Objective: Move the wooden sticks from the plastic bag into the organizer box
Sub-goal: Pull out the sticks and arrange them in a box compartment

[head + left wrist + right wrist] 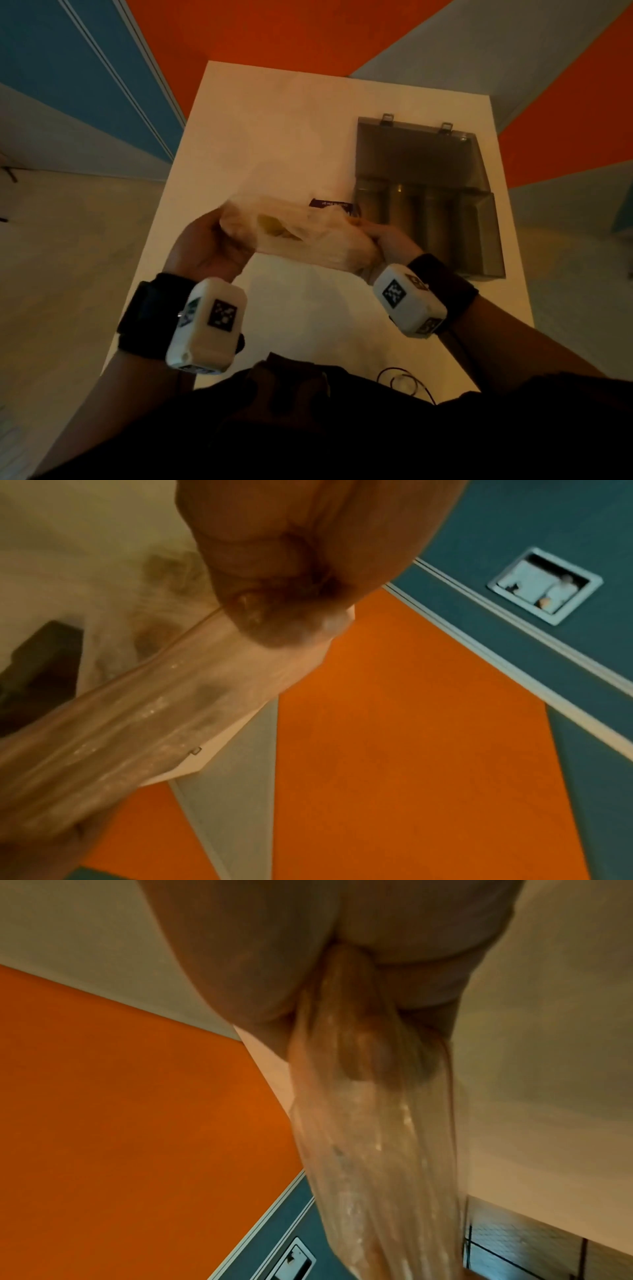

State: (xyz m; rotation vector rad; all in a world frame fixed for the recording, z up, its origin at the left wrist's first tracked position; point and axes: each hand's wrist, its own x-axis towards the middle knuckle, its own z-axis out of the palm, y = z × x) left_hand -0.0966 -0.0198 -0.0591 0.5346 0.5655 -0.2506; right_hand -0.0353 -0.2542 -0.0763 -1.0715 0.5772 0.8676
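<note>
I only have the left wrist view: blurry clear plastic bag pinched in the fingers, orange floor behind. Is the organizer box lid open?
Observer: Yes. The smoky grey plastic organizer box lies open on the white table, lid folded back.
Operator: Where is the right hand?
Observer: The right hand holds the other end of the clear plastic bag; the left hand has the near-left end.
Operator: Bag on the table?
Observer: Head view suggests it is lifted, just left of the box.
Operator: Sticks in the box yet?
Observer: None visible in its compartments.
</note>
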